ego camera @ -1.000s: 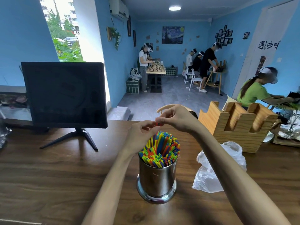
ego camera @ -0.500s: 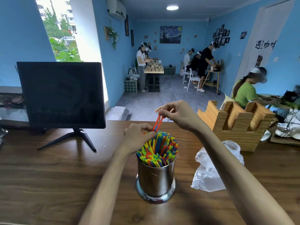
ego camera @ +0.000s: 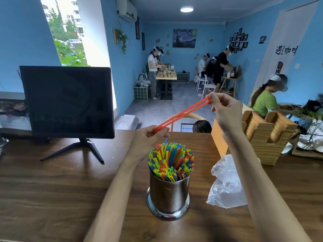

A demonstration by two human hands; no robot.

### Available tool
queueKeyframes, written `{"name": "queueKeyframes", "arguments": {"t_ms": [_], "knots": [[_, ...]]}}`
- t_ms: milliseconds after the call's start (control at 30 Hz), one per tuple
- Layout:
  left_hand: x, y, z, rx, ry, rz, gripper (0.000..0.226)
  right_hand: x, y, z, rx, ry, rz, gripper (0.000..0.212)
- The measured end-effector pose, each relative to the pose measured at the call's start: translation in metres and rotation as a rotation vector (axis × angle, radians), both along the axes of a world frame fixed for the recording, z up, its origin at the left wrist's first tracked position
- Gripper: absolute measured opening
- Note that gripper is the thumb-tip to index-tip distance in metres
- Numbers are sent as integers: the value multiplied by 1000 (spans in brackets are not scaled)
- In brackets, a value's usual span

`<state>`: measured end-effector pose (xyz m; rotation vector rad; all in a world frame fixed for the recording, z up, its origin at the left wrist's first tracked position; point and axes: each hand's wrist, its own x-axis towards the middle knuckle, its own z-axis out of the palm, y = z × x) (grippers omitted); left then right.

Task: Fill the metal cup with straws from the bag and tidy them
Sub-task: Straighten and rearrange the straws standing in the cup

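A shiny metal cup [ego camera: 168, 193] stands on the wooden counter, packed with several upright coloured straws [ego camera: 171, 159]. Two orange straws [ego camera: 182, 113] are out of the cup and slant up to the right above it. My right hand [ego camera: 225, 110] pinches their upper ends. My left hand [ego camera: 148, 138], just behind the cup's rim, holds their lower ends. One blue straw [ego camera: 166, 140] sticks up higher than the others. The clear plastic bag [ego camera: 226, 184] lies crumpled to the right of the cup.
A dark monitor [ego camera: 67, 102] on a stand sits at the left of the counter [ego camera: 52, 189]. A wooden rack [ego camera: 257, 135] stands at the right behind the bag, with dishes [ego camera: 311, 145] past it. Several people work in the room beyond.
My right hand has risen up and to the right, drawing two orange straws out of the cup. My left hand stayed by the cup's back rim, holding their lower ends.
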<state>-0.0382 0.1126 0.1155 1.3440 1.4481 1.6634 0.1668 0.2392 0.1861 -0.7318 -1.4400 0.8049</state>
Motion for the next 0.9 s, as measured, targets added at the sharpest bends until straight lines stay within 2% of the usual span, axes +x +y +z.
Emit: {"name": "queueKeyframes", "arguments": {"t_ms": [133,267,433,533,600,700,767,900], "knots": [[2,-5,9,23,-91,-35,23,-2,-1,-24,-173,137,54,21],[7,-7,13,181,-340,19,29,-8,-5,-49,-260,154,91,19],[8,-9,19,310,-425,117,31,-10,-25,-79,-267,65,231,18],[4,-10,28,370,-404,128,22,-6,-37,-86,-161,-99,303,14],[3,-13,36,415,-348,110,24,-6,-44,-87,-73,-247,343,8],[6,-16,46,485,-131,123,45,-7,-54,-90,14,-434,401,6],[8,-16,48,496,3,127,50,-6,-56,-92,46,-527,407,7],[5,-16,43,388,194,160,49,-3,-52,-89,124,-688,442,3]]}}
